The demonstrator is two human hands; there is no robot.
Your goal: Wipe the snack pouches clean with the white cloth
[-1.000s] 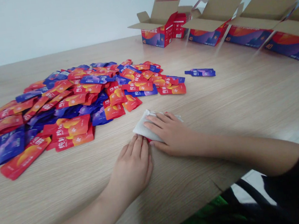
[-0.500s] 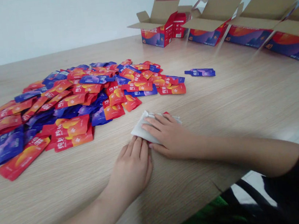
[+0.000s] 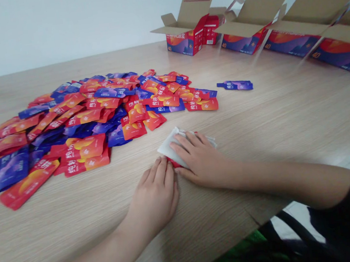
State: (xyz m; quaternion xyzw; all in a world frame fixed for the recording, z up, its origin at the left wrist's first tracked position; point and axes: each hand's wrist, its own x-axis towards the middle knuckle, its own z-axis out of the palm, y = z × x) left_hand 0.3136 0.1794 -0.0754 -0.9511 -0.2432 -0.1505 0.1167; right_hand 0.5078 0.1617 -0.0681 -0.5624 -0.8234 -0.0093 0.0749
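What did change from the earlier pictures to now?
The right hand slid the white folded sheet a little left, then back right, pressing on it and not letting go. The left hand stayed in place beside the sheet. The pile of red and blue sachets and the open cartons stayed as they were.

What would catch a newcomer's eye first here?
The big heap of red and blue sachets on the wooden table stands out most. Open cardboard cartons line the far edge, upper right. In the foreground, the right hand presses a white cloth, with the left hand beside it.
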